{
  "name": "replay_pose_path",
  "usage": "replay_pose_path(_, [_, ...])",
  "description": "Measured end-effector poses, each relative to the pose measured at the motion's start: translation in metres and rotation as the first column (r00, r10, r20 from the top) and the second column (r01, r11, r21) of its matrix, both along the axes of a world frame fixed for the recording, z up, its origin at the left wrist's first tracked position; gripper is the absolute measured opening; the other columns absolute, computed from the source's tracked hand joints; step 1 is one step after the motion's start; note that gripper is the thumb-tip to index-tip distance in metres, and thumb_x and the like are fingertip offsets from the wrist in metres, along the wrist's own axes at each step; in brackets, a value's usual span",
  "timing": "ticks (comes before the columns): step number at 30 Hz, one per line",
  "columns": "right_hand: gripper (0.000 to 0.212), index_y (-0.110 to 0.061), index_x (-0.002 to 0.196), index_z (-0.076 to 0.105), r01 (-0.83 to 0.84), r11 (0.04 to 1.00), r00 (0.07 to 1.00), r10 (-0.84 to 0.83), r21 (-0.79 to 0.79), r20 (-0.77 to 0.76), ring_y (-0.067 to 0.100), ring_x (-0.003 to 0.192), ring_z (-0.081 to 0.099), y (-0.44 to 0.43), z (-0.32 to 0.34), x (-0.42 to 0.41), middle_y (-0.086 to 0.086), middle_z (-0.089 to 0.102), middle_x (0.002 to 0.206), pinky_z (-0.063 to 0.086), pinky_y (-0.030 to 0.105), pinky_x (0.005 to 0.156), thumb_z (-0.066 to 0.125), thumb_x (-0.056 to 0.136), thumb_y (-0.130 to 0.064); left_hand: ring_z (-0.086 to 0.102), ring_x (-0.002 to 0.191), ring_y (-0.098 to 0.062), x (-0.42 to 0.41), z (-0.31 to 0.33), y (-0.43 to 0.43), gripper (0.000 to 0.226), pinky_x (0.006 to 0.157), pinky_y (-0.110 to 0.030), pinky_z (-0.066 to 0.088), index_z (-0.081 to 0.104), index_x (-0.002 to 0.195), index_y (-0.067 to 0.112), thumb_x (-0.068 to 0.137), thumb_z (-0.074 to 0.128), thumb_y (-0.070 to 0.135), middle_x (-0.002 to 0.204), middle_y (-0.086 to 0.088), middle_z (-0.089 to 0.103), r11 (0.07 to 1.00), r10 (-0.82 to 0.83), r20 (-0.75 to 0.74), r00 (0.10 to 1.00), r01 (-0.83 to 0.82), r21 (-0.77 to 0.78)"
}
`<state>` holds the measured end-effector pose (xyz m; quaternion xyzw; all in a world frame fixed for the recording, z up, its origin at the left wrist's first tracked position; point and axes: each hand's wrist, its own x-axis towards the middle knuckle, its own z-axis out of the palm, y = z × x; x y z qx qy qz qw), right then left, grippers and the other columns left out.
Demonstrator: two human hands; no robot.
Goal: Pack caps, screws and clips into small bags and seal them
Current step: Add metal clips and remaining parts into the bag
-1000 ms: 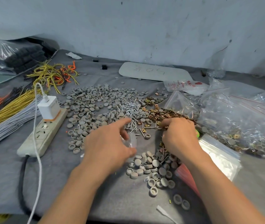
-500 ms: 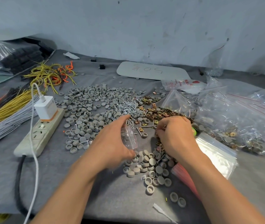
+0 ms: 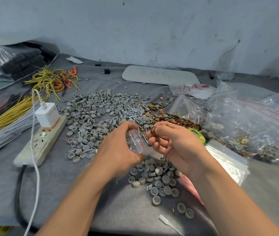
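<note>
One bag [image 3: 135,141], left hand [image 3: 117,151]; clip [image 3: 153,129], right hand [image 3: 173,144]

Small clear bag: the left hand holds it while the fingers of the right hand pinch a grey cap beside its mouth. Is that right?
Not quite. The left hand does hold the small clear bag, but the fingers of the right hand pinch a brass clip beside its mouth, not a grey cap. The head view shows this.
</note>
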<state>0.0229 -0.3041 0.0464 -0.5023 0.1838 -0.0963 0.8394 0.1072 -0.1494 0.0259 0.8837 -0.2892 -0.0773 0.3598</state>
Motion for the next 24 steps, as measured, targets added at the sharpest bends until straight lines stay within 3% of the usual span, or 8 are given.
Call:
replay_pose_path(4, [0.031,-0.007,0.088,0.079,-0.118,0.991,0.993,0.118,0.057,0.01,0.018,0.063,0.066,-0.005,-0.001,-0.001,0.016,0.073,0.084,0.056,0.022,0.056,0.058,0.089,0.016,0.06,0.074,-0.003,-0.001,0.001,-0.001,0.088,0.058,-0.017,0.038,0.043,0.132,0.046,0.062,0.093,0.026,0.107,0.017,0.059,1.0,0.008,-0.003,1.0,-0.008,0.009])
replay_pose_path(8, [0.035,-0.011,0.081,0.082,-0.18,0.984,0.983,0.18,-0.011,0.032,0.018,0.068,0.068,-0.006,-0.004,0.0,0.014,0.074,0.085,0.057,0.025,0.063,0.062,0.083,0.018,0.06,0.077,-0.001,-0.003,0.002,-0.001,0.093,0.06,-0.017,0.039,0.041,0.135,0.049,0.061,0.091,0.024,0.109,0.016,0.061,1.0,0.002,0.013,1.0,-0.002,0.012])
replay_pose_path(13, [0.035,-0.01,0.079,0.079,-0.157,0.983,0.987,0.159,-0.1,0.01,0.019,0.069,0.067,-0.005,-0.009,0.0,0.014,0.074,0.088,0.056,0.025,0.063,0.062,0.084,0.02,0.059,0.084,-0.001,-0.003,0.004,0.001,0.099,0.061,-0.013,0.038,0.036,0.139,0.052,0.063,0.092,0.022,0.112,0.016,0.06,1.0,-0.017,0.006,1.0,0.017,-0.006])
replay_pose_path(15, [0.03,-0.007,0.084,0.078,-0.07,0.972,0.997,0.072,-0.224,0.002,0.019,0.062,0.064,-0.001,-0.008,0.001,0.015,0.075,0.086,0.05,0.022,0.055,0.064,0.084,0.019,0.059,0.083,-0.001,-0.003,0.004,0.002,0.101,0.058,-0.012,0.04,0.035,0.14,0.052,0.064,0.092,0.02,0.115,0.016,0.059,1.0,-0.021,-0.001,1.0,0.021,-0.02])
replay_pose_path(17, [0.029,-0.011,0.084,0.081,0.084,0.872,0.996,-0.071,-0.483,0.047,0.015,0.054,0.06,0.002,-0.006,0.002,0.01,0.078,0.081,0.046,0.02,0.049,0.068,0.082,0.015,0.06,0.09,-0.001,-0.004,0.004,0.003,0.102,0.063,-0.011,0.041,0.034,0.143,0.052,0.065,0.092,0.018,0.124,0.018,0.057,0.999,-0.032,-0.001,0.999,0.032,-0.036])
replay_pose_path(20, [0.026,-0.027,0.087,0.084,0.22,0.469,0.975,-0.137,-0.855,0.176,-0.002,0.066,0.071,0.009,-0.005,0.002,-0.015,0.079,0.08,0.057,0.016,0.064,0.079,0.083,-0.001,0.057,0.114,-0.006,-0.007,0.006,0.001,0.104,0.088,-0.022,0.046,0.033,0.149,0.049,0.067,0.09,0.017,0.14,0.019,0.052,0.997,-0.056,0.018,0.998,0.057,-0.052])
replay_pose_path(21, [0.025,-0.029,0.09,0.084,0.208,0.403,0.978,-0.097,-0.891,0.185,-0.005,0.072,0.072,0.013,-0.006,0.001,-0.02,0.078,0.081,0.057,0.014,0.07,0.08,0.084,-0.005,0.056,0.119,-0.008,-0.009,0.007,0.001,0.104,0.092,-0.027,0.048,0.033,0.15,0.048,0.068,0.089,0.016,0.141,0.019,0.052,0.996,-0.065,0.026,0.998,0.067,-0.057])
replay_pose_path(24, [0.02,-0.032,0.094,0.083,0.131,0.35,0.991,-0.01,-0.927,0.136,-0.008,0.075,0.069,0.024,-0.012,0.004,-0.024,0.076,0.082,0.049,0.007,0.07,0.081,0.085,-0.015,0.059,0.118,-0.008,-0.009,0.009,-0.001,0.096,0.097,-0.032,0.052,0.04,0.148,0.045,0.07,0.084,0.012,0.136,0.019,0.058,0.989,-0.083,0.026,0.996,0.085,-0.12])
